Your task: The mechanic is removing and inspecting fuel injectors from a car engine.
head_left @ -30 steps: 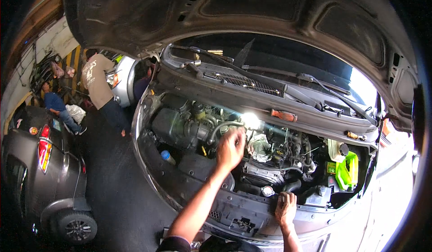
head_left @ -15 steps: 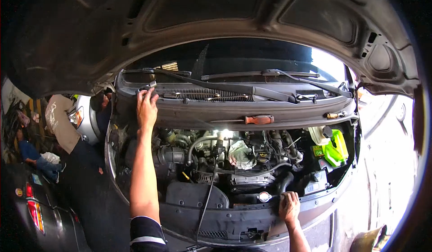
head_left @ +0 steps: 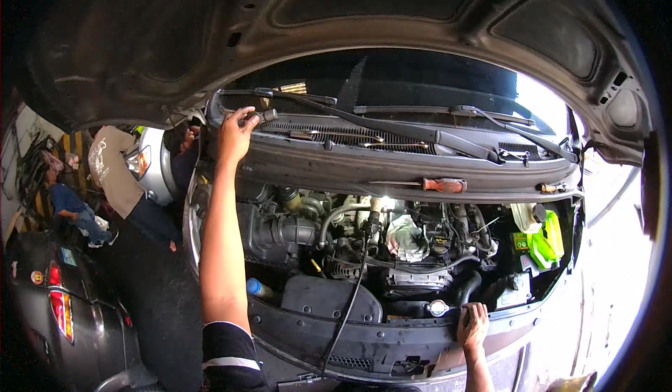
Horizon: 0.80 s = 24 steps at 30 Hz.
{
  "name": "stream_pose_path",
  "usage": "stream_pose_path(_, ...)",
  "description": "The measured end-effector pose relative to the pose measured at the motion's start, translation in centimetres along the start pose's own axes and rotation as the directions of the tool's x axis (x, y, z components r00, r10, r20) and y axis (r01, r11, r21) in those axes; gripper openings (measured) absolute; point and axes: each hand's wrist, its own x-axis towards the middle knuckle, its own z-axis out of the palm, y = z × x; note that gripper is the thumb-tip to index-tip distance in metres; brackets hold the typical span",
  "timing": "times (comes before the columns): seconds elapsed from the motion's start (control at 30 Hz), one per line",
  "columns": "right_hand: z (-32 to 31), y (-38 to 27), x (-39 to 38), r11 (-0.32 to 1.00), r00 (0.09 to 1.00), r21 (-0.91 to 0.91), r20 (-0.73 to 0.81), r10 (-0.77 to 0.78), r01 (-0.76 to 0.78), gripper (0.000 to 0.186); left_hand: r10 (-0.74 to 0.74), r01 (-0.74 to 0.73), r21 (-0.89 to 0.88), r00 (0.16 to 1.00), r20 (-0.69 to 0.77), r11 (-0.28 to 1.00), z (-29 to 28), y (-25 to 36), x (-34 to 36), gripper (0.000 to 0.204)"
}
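Tool (head_left: 264, 116) at the left end of the cowl (head_left: 392, 164), just under the raised hood (head_left: 350, 35): that is what the left hand (head_left: 234, 134) reaches up to. It looks like a short dark handle with a round knurled end, lying near the base of the wiper (head_left: 329, 105). The fingers curl round its near end, half closed; whether they grip it firmly or only touch it, I cannot tell from here.

By my judgement it is a small, stiff thing, light enough for one hand, and likely greasy in a place like this, so the ribbed end is the best spot to take hold. It should not be fragile. Sitting on a sloped plastic ledge, it could roll if nudged.

The right hand (head_left: 473, 324) rests low on the front panel (head_left: 364, 336) of the engine bay, fingers spread and bent over the edge, holding nothing, seemingly bracing the body.

Further along the cowl lies a screwdriver (head_left: 432, 184) with a red-orange handle, well apart from the left hand. Below it a white rag (head_left: 406, 238) is stuffed among the hoses, and a bright green container (head_left: 546, 241) sits at the right side of the bay. A black cable (head_left: 353, 287) hangs down over the front. Off to the left, people (head_left: 115, 175) work by another car (head_left: 49, 301).
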Motion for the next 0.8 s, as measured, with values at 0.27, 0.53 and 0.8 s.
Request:
stream_pose_path(0.27,0.0,0.1,0.1,1.000,1.000,-0.032,-0.008,-0.001,0.000,0.010,0.143,-0.141,-0.022,0.978,0.151,0.990,-0.8,-1.4,-4.2,0.044)
stream_pose_path(0.53,0.0,0.0,-0.4,0.999,0.999,-0.035,-0.041,0.036,-0.037,0.018,-0.108,-0.067,0.639,0.967,0.231,0.766,0.4,-9.0,-5.8,0.061)
stream_pose_path(0.8,-0.7,-0.6,0.4,0.999,0.997,-0.028,-0.075,-0.022,0.020,0.018,-0.317,0.286,0.245,0.943,0.102,0.927,1.1,-12.1,-5.5,0.040)
